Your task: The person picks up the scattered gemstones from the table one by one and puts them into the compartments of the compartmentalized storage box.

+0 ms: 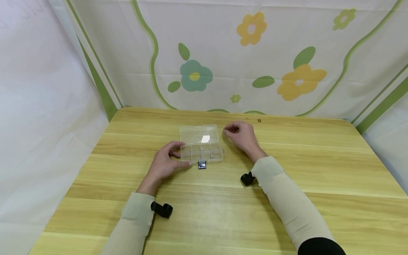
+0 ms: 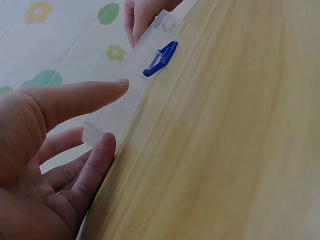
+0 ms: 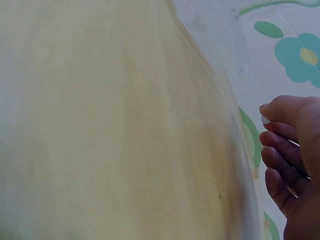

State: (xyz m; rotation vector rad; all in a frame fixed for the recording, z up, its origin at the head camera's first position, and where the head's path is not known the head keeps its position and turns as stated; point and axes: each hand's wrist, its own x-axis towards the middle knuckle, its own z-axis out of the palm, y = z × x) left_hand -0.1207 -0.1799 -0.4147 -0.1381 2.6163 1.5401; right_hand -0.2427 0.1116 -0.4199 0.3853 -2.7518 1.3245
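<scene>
A clear plastic compartment box (image 1: 186, 159) lies on the table with its see-through lid (image 1: 191, 134) raised at the back. On its front side hangs a blue latch (image 2: 162, 59), folded down. My left hand (image 1: 164, 161) holds the box's left end, thumb at the front and fingers round the side. To the right of the lid, my right hand (image 1: 242, 136) is raised slightly, its thumb and forefinger pinching a small white piece (image 3: 265, 120). Most of that piece is hidden, so its kind cannot be told. One or two tiny pale specks show in the compartments.
The wooden table (image 1: 207, 212) extends on all sides of the box. Behind it hangs a white cloth (image 1: 223, 42) printed with flowers. Two small round marks lie near the table's back edge. Dark cameras (image 1: 164, 210) sit on both wrists.
</scene>
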